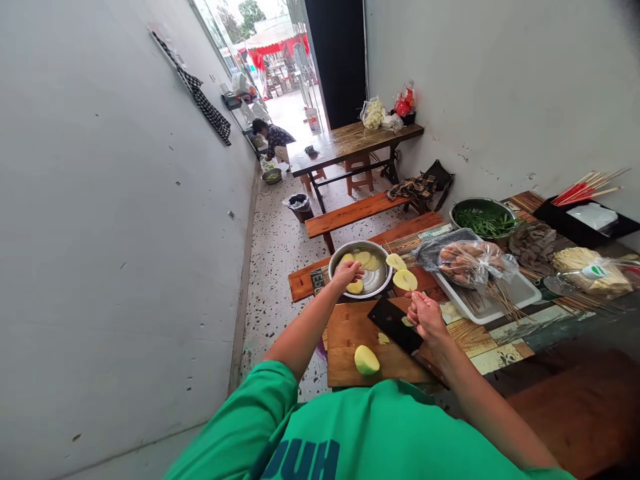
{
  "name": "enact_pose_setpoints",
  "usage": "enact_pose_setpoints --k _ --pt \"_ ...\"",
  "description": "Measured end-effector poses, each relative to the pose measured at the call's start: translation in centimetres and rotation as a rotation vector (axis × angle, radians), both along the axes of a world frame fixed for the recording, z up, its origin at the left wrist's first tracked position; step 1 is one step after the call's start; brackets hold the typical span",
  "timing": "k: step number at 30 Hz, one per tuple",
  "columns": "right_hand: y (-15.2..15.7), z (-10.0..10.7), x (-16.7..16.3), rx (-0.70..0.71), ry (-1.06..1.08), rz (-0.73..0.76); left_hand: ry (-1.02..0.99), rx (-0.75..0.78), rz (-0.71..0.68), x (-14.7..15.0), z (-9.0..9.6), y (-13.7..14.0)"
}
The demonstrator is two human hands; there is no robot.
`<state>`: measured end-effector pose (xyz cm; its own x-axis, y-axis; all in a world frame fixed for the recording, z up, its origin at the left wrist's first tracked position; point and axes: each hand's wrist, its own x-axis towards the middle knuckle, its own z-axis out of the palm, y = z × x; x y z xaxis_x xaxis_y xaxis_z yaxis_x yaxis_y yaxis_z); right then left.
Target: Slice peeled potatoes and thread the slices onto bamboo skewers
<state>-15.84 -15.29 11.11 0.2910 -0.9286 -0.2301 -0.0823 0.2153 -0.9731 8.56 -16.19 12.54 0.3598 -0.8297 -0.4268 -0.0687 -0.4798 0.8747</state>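
Observation:
My left hand (pixel 349 272) reaches over the metal bowl (pixel 389 281), fingers loosely bent and apart, close above a potato slice (pixel 355 287). More pale yellow slices (pixel 363 259) lie in the water in the bowl. In my closed right hand (pixel 424 312) is a thin skewer, with two potato slices (pixel 405 280) threaded along it and its tip towards the bowl. Below, a cleaver (pixel 395 325) with a dark blade lies across the wooden cutting board (pixel 345 340), a bit of potato on the blade. A cut, peeled potato (pixel 367 360) sits on the board.
Right of my hands, a white tray (pixel 525 297) holds bare skewers and a bag of brown food (pixel 470 260). Behind it stands a bowl of greens (pixel 484 220); wrapped noodle-like food (pixel 593 272) lies further right. Beyond are benches (pixel 350 215), another table (pixel 345 143) and a crouching person (pixel 277 137).

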Motion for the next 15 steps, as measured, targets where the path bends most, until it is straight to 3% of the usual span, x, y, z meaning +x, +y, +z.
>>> enact_pose_setpoints --k 4,10,15 --pt "0.1 -1.6 -2.1 -0.059 0.143 -0.057 -0.212 0.095 0.058 0.7 -4.8 0.5" --pt "0.5 -4.6 -4.5 -0.361 0.566 -0.019 -0.402 0.126 0.076 1.0 -10.1 -1.6" --pt "0.2 -6.3 -6.4 -0.278 0.532 0.042 -0.459 0.077 0.08 1.6 -12.7 -5.1"
